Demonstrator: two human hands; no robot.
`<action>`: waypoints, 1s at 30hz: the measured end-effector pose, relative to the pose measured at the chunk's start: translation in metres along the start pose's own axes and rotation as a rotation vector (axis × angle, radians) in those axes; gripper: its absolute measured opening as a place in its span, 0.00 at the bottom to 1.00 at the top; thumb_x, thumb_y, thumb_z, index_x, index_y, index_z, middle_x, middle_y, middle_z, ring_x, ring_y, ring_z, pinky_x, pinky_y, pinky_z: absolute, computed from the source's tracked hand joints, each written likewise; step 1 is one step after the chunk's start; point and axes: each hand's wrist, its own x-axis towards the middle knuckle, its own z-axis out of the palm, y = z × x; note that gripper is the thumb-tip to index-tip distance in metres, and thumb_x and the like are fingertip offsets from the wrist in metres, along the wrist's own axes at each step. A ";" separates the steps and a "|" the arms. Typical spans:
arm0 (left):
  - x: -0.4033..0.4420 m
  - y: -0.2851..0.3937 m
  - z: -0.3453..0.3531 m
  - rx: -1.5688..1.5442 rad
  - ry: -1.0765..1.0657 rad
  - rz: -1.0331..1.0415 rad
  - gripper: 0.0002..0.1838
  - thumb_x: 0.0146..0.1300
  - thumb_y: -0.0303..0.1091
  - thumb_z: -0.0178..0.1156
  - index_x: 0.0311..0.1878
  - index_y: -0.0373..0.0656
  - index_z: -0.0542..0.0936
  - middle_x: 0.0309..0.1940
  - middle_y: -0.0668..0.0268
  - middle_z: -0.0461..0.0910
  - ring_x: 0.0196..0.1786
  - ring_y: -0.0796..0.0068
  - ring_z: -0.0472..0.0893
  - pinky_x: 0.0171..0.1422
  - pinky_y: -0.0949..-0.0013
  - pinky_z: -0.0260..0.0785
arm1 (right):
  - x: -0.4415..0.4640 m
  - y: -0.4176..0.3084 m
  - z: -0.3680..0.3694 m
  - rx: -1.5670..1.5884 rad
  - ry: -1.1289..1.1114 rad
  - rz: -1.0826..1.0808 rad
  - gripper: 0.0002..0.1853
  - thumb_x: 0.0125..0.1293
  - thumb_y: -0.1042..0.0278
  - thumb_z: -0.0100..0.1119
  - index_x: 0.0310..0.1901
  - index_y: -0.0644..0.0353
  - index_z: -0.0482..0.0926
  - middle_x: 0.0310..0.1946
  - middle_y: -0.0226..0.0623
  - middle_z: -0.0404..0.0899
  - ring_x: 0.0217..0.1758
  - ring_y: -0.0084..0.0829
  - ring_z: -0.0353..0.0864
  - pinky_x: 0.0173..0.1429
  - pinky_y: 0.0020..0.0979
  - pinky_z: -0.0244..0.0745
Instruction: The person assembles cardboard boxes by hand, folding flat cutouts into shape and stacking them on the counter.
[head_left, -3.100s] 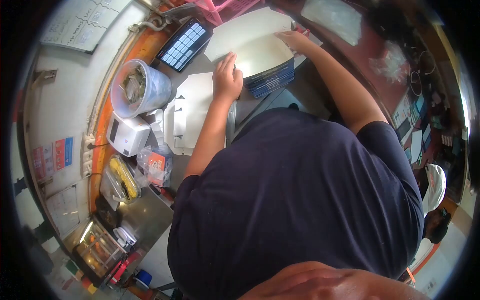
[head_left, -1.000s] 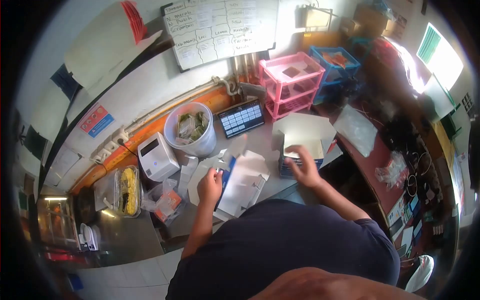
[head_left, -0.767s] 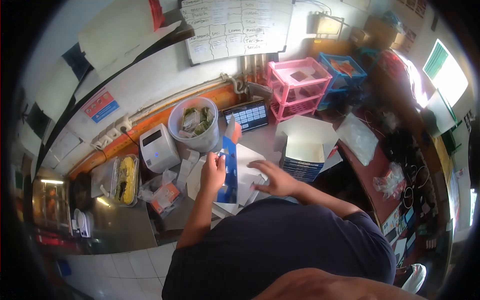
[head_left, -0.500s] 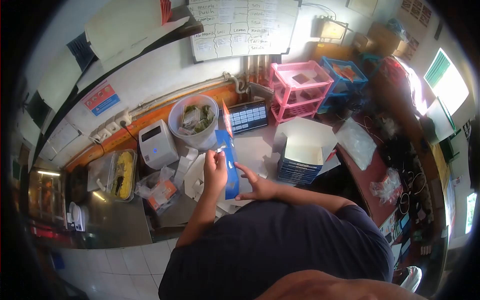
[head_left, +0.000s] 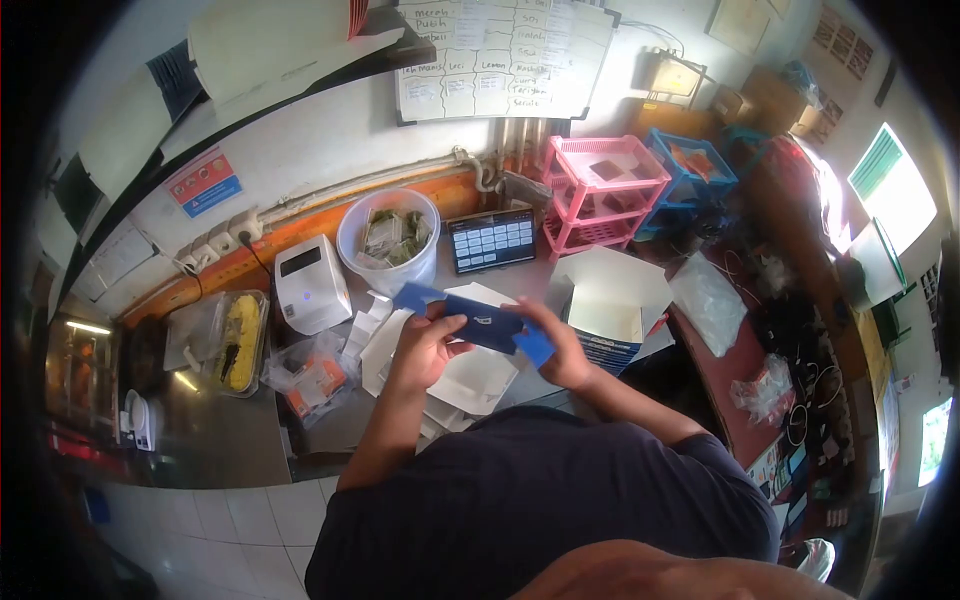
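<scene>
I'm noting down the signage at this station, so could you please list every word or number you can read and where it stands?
"merah": whiteboard, upper left.
"Putih": same board, just below.
"Lemon": same board, lower, near the middle.
Other handwriting there: too blurred to read surely.
Blue carton: a white mark, illegible.
Touchscreen, red-and-blue poster, stacked blue boxes: print too small or blurred.

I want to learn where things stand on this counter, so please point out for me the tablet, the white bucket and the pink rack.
Tablet (head_left: 494,243): head view, on its screen.
White bucket (head_left: 401,277): head view, on its outer wall.
Pink rack (head_left: 568,199): head view, on its front left post.
</scene>
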 end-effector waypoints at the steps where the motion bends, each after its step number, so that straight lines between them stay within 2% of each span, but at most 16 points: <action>1: -0.003 0.006 0.002 0.041 0.007 -0.005 0.15 0.69 0.24 0.70 0.58 0.41 0.84 0.51 0.61 0.88 0.52 0.69 0.89 0.50 0.64 0.89 | 0.003 -0.013 -0.007 0.037 0.059 0.095 0.34 0.72 0.77 0.68 0.77 0.60 0.66 0.71 0.51 0.79 0.67 0.50 0.86 0.69 0.41 0.82; 4: -0.002 0.009 0.011 0.221 0.040 -0.050 0.20 0.68 0.24 0.72 0.62 0.40 0.81 0.51 0.61 0.88 0.54 0.68 0.89 0.49 0.63 0.89 | 0.006 0.002 -0.013 0.251 0.212 0.019 0.30 0.75 0.77 0.65 0.75 0.60 0.67 0.69 0.54 0.79 0.67 0.50 0.86 0.67 0.42 0.83; 5: -0.004 0.009 0.018 0.191 0.038 -0.044 0.27 0.67 0.23 0.72 0.67 0.39 0.74 0.55 0.59 0.86 0.55 0.66 0.88 0.51 0.61 0.90 | 0.003 0.002 -0.015 0.230 0.226 0.012 0.25 0.78 0.67 0.67 0.71 0.58 0.72 0.67 0.57 0.78 0.67 0.54 0.85 0.65 0.45 0.83; 8: -0.011 0.004 0.036 0.085 -0.024 0.050 0.31 0.69 0.22 0.70 0.70 0.38 0.67 0.59 0.58 0.83 0.58 0.65 0.87 0.51 0.60 0.90 | 0.022 -0.034 -0.042 -0.069 -0.020 -0.305 0.22 0.78 0.56 0.67 0.66 0.58 0.78 0.69 0.59 0.76 0.67 0.58 0.84 0.65 0.48 0.82; 9: -0.010 0.003 0.032 0.101 -0.056 0.089 0.31 0.69 0.21 0.69 0.70 0.38 0.66 0.60 0.57 0.81 0.59 0.65 0.86 0.51 0.60 0.90 | 0.020 -0.038 -0.039 -0.041 -0.056 -0.259 0.24 0.76 0.46 0.66 0.61 0.58 0.82 0.71 0.59 0.74 0.68 0.61 0.81 0.66 0.50 0.81; 12: -0.012 0.005 0.025 0.198 -0.095 0.126 0.32 0.67 0.16 0.66 0.72 0.39 0.65 0.62 0.56 0.79 0.60 0.59 0.85 0.51 0.57 0.89 | 0.022 -0.049 -0.041 -0.116 -0.104 -0.272 0.24 0.74 0.49 0.71 0.61 0.57 0.82 0.73 0.59 0.72 0.69 0.60 0.81 0.67 0.49 0.80; 18: -0.013 -0.003 0.035 0.315 -0.038 0.286 0.31 0.67 0.17 0.68 0.70 0.39 0.66 0.60 0.58 0.80 0.57 0.65 0.85 0.49 0.61 0.88 | 0.023 -0.049 -0.034 -0.061 -0.115 -0.129 0.20 0.71 0.59 0.75 0.59 0.58 0.86 0.77 0.61 0.69 0.74 0.58 0.78 0.71 0.47 0.78; 21: -0.009 -0.002 0.033 0.310 0.008 0.246 0.31 0.67 0.18 0.68 0.70 0.40 0.66 0.60 0.59 0.79 0.55 0.67 0.86 0.47 0.62 0.88 | 0.027 -0.051 -0.043 0.079 -0.174 -0.083 0.19 0.71 0.61 0.75 0.59 0.60 0.87 0.78 0.62 0.68 0.76 0.58 0.77 0.73 0.46 0.77; 24: -0.009 0.001 0.037 0.310 -0.041 0.280 0.26 0.71 0.23 0.70 0.66 0.37 0.67 0.57 0.58 0.82 0.54 0.69 0.88 0.47 0.66 0.89 | 0.029 -0.049 -0.053 0.163 -0.245 -0.047 0.19 0.71 0.62 0.75 0.59 0.60 0.87 0.79 0.61 0.68 0.76 0.58 0.77 0.73 0.45 0.76; 27: -0.008 -0.002 0.040 0.270 -0.012 0.221 0.30 0.69 0.22 0.69 0.69 0.41 0.65 0.60 0.57 0.79 0.55 0.64 0.86 0.46 0.61 0.91 | 0.028 -0.045 -0.051 0.067 -0.227 -0.063 0.19 0.71 0.62 0.75 0.59 0.60 0.87 0.79 0.61 0.68 0.76 0.58 0.77 0.73 0.46 0.76; 30: -0.010 -0.003 0.054 0.241 0.038 0.277 0.25 0.74 0.23 0.66 0.68 0.38 0.64 0.56 0.56 0.82 0.49 0.65 0.91 0.46 0.66 0.90 | 0.024 -0.048 -0.044 0.005 -0.122 -0.005 0.21 0.70 0.61 0.76 0.61 0.59 0.87 0.79 0.61 0.68 0.76 0.58 0.77 0.74 0.46 0.76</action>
